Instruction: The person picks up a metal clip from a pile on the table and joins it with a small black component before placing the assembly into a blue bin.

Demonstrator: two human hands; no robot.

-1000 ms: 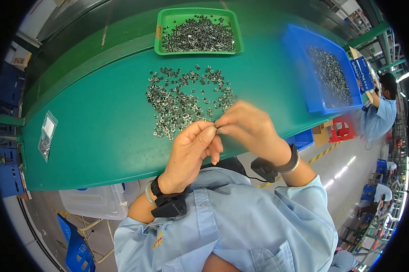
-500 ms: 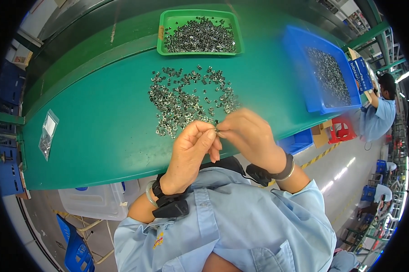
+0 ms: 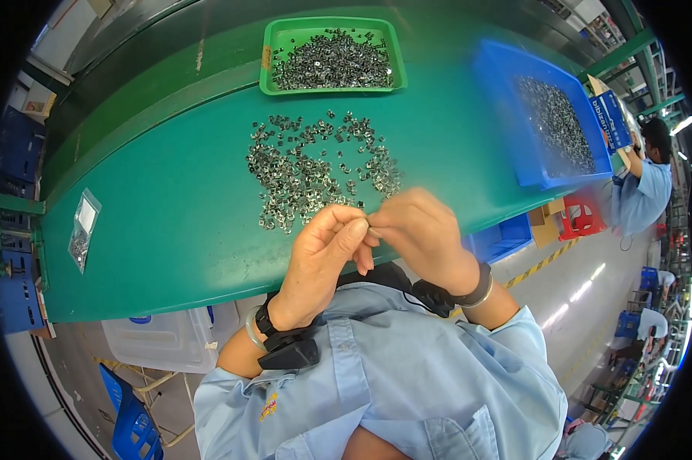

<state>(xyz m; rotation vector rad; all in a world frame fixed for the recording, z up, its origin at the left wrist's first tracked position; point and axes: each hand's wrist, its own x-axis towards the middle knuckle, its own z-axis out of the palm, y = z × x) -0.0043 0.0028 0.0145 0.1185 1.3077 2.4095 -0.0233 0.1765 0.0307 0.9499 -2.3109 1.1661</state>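
My left hand (image 3: 320, 257) and my right hand (image 3: 421, 234) meet fingertip to fingertip over the near edge of the green table (image 3: 169, 222). Between the fingertips is a small metal part (image 3: 367, 223), pinched from both sides and mostly hidden. Just beyond the hands lies a loose scatter of several small shiny metal parts (image 3: 311, 170) on the table top.
A green tray (image 3: 273, 57) of metal parts stands at the far side, and a blue bin (image 3: 507, 115) of the same parts at the right. A small clear bag (image 3: 81, 228) lies at the left. Another person in blue (image 3: 645, 192) works at the far right.
Both hands have drawn slightly nearer to me and stay joined at the fingertips; the pile and trays are unmoved.
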